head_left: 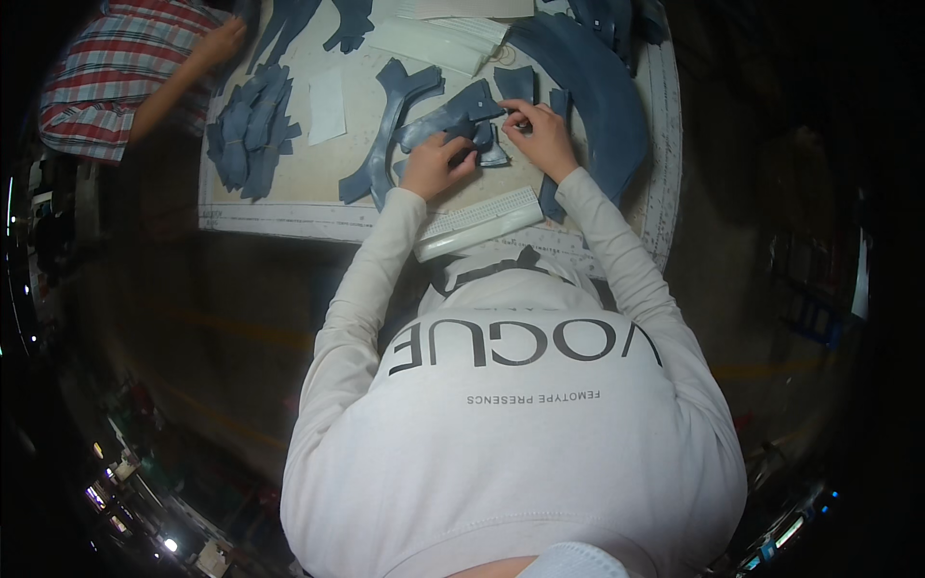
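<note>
My left hand (434,169) is bent over a small heap of dark blue, slightly shiny cut pieces, its fingers curled around a dark piece (461,133). Just to the right, my right hand (544,140) has its thumb and index finger bent at the end of a flat blue cut piece (472,101) with a small white mark. Whether the right fingertips pinch that piece is too small to tell. Beneath the hands lies a light-edged piece (494,154). Left of them is a long forked blue piece (385,125).
Banded bundles of blue pieces (252,135) and a white paper (328,106) lie at the left. A large curved blue piece (617,106) lies right. A clear plastic-wrapped pack (482,222) sits near the table edge (289,220). Another person's arm (178,87) reaches in at the far left.
</note>
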The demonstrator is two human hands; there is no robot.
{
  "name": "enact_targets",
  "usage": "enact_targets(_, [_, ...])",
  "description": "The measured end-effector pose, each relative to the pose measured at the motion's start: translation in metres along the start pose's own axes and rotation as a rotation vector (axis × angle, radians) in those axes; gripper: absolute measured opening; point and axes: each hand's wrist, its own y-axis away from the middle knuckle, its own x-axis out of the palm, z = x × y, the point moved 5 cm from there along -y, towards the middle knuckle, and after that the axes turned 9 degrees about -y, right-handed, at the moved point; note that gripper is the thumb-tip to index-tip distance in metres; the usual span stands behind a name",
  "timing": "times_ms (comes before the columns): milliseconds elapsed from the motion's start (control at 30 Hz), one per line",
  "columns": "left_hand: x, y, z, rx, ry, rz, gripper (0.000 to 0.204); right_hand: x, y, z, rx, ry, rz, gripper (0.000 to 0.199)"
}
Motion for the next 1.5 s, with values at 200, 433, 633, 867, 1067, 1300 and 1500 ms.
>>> enact_targets(200, [0.000, 0.002, 0.009, -0.109, 0.101, 0.049, 0.020, 0.014, 0.007, 0.005, -0.037, 0.043, 0.135, 0.038])
enact_targets(433, [0.008, 0.003, 0.004, -0.066, -0.005, 0.104, 0.038, 0.030, 0.014, 0.002, 0.031, 0.126, 0.187, 0.040])
enact_targets(633, [0.000, 0.000, -0.003, -0.069, -0.003, 0.101, 0.036, 0.030, 0.011, 0.012, -0.069, 0.235, 0.083, 0.038])
enact_targets(867, [-0.011, -0.019, 0.006, 0.030, -0.089, 0.022, 0.030, 0.015, -0.026, 0.007, -0.002, -0.058, -0.045, 0.042])
enact_targets(1067, [-0.007, -0.018, 0.012, 0.099, -0.099, 0.029, 0.025, 0.005, -0.024, 0.007, 0.042, -0.103, -0.018, 0.051])
enact_targets(1300, [-0.002, -0.018, 0.028, -0.086, 0.019, 0.088, 0.024, 0.029, -0.018, 0.013, 0.072, -0.231, 0.174, 0.058])
enact_targets(1500, [-0.001, -0.015, 0.020, 0.012, -0.041, 0.124, 0.033, 0.041, -0.016, 0.017, -0.043, 0.005, 0.247, 0.051])
